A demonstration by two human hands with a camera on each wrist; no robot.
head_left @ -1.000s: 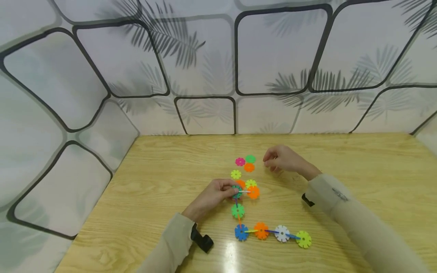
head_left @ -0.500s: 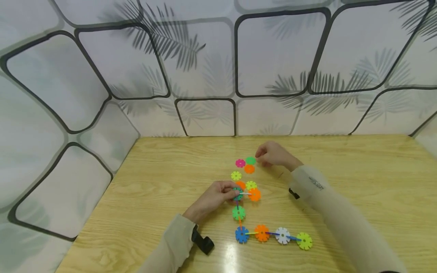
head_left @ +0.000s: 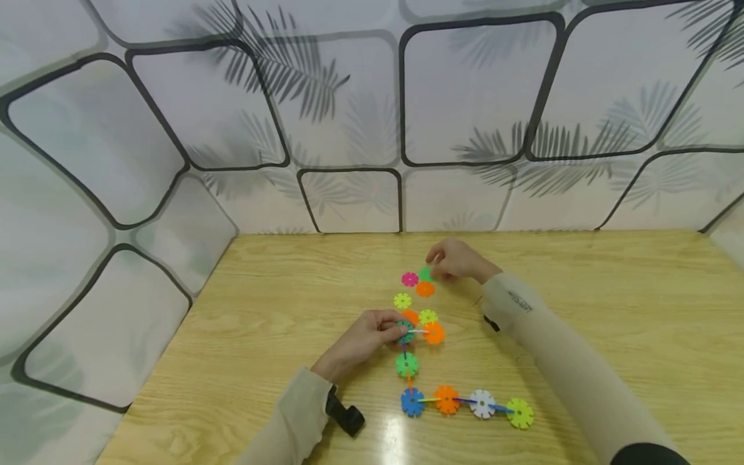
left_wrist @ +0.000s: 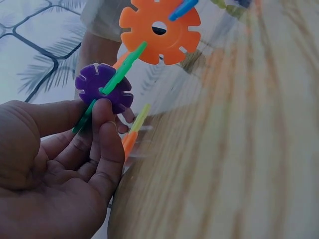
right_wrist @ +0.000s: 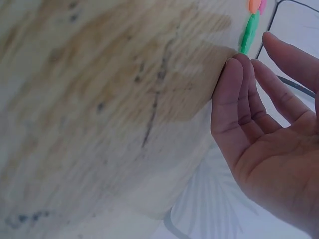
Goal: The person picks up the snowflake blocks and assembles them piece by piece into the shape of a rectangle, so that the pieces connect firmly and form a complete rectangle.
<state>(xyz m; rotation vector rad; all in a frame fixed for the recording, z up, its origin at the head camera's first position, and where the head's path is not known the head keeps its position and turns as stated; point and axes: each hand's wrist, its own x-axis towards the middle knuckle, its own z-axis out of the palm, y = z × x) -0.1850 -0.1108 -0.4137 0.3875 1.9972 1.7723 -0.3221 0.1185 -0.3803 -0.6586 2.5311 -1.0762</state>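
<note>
Since the earlier frame, the right hand [head_left: 456,259] has moved leftward to the loose discs at the far side of the wooden table [head_left: 261,290]. From left to right: the left hand [head_left: 372,334] pinches a teal disc [head_left: 405,332] between thumb and fingers, at a bend in a chain [head_left: 447,400] of slotted plastic discs. That chain runs toward the viewer, then turns right along the table; a short branch goes right from the teal disc. Beyond it lies a loose pink disc [head_left: 409,279], and to its right a green disc [head_left: 426,275]. The right hand's fingertips are at its edge, fingers bent, thumb spread apart; contact is unclear. Fetching another disc for the chain seems the step in hand. Next calls for a pinch on the flat green disc's rim while the left hand steadies the chain.
</note>
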